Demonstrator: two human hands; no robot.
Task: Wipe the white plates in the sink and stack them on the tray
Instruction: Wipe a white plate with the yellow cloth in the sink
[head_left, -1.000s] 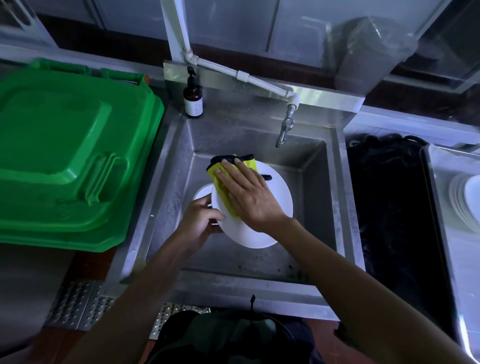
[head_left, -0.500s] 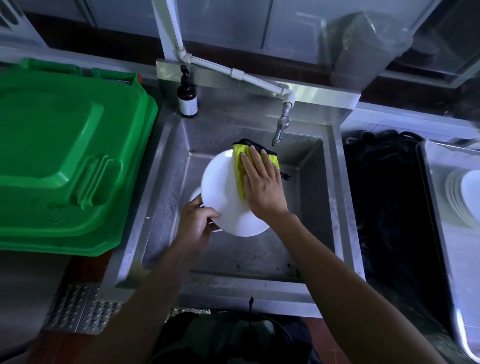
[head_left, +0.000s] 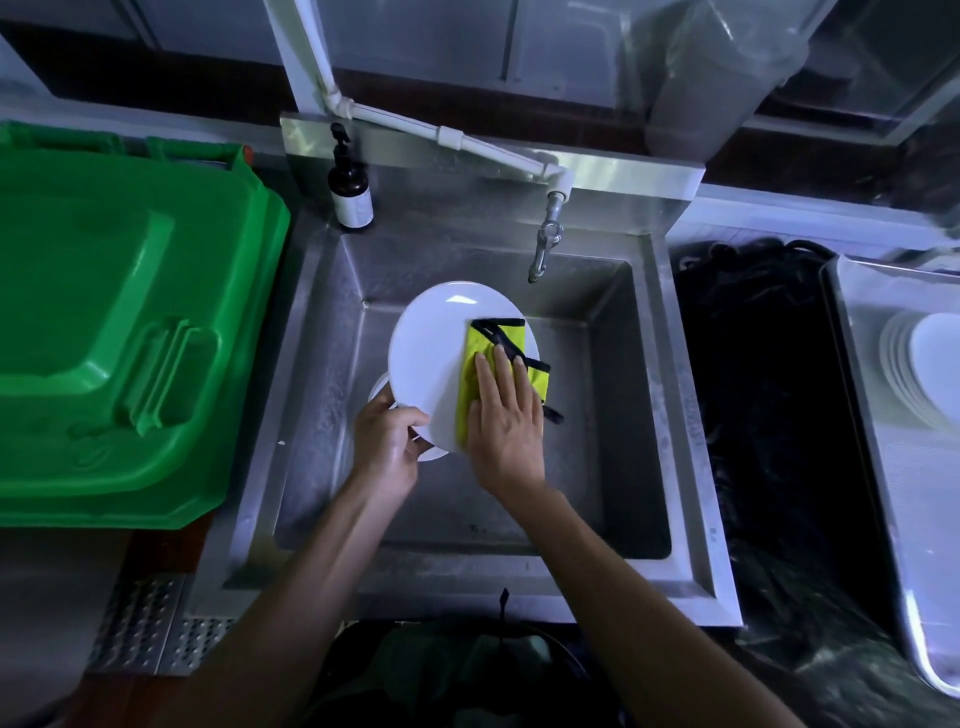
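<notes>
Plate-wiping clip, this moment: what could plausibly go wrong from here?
1. The left hand grips the plate only at its lower rim while the right hand presses the cloth on it; the plate might slip into the steel sink.
2. Another plate lies right below; a drop could chip both.
3. The tray sits beyond a dark bin, so carrying the plate across risks a fumble.

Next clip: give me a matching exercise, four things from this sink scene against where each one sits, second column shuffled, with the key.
Things:
1. yellow cloth
2. brown pump bottle
3. green bin lid
4. stacked plates

Places:
A. back left corner of the sink rim
B. on the tray, far right
C. under the right hand, on the held plate
D. left of the sink

Pairs: 1-C, 2-A, 3-D, 4-B
</notes>
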